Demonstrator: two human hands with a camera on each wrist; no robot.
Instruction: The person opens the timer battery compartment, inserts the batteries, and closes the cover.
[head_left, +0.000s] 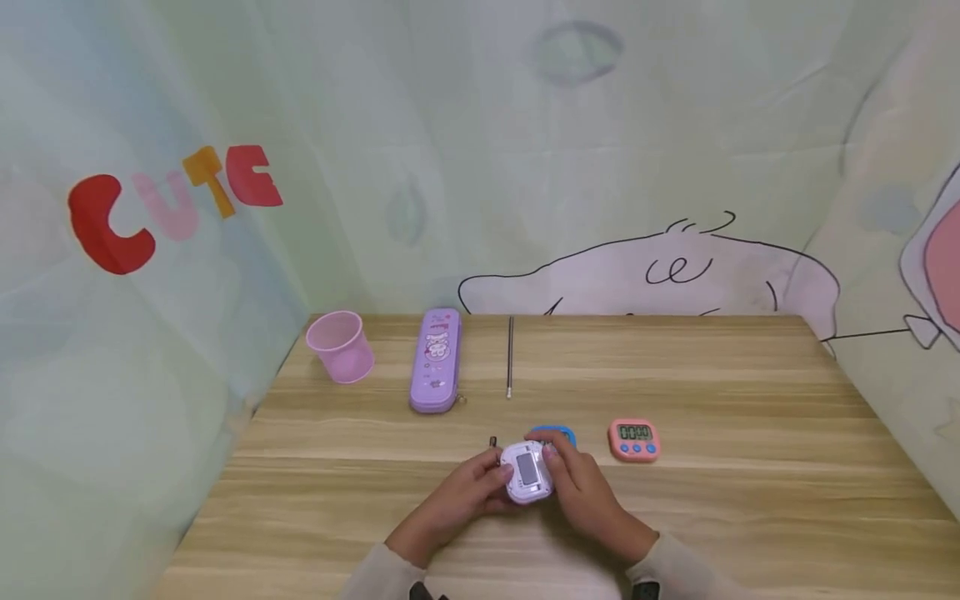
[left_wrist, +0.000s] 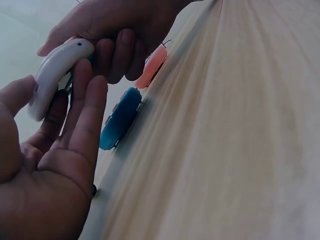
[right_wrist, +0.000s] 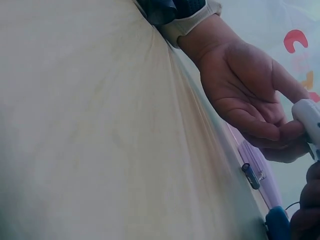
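The white device [head_left: 527, 472] is held by both hands above the table [head_left: 735, 375], on the person's side of the blue timer [left_wrist: 120, 119], which is partly hidden in the head view. By the grip of the left hand [head_left: 468, 492], the left edge of the device is pinched between thumb and fingers. By the grip of the right hand [head_left: 587, 493], the right edge is held in a similar manner, and both grips are narrow around it. The face with a grey panel [head_left: 528, 468] is turned upward. Under the device, the fingers cannot be fully seen.

To the left of the blue timer, a small dark battery [right_wrist: 251, 177] is seen on the table. To its right, the coral timer [head_left: 634, 440] is placed, and zeros are shown on its display. Behind the blue timer, a pencil [head_left: 511, 354] is laid, its white end directed to the person. Behind it and more to the left, the purple case [head_left: 436, 360] is laid flat. Farthest to its left, the pink cup [head_left: 348, 364] is placed upright.
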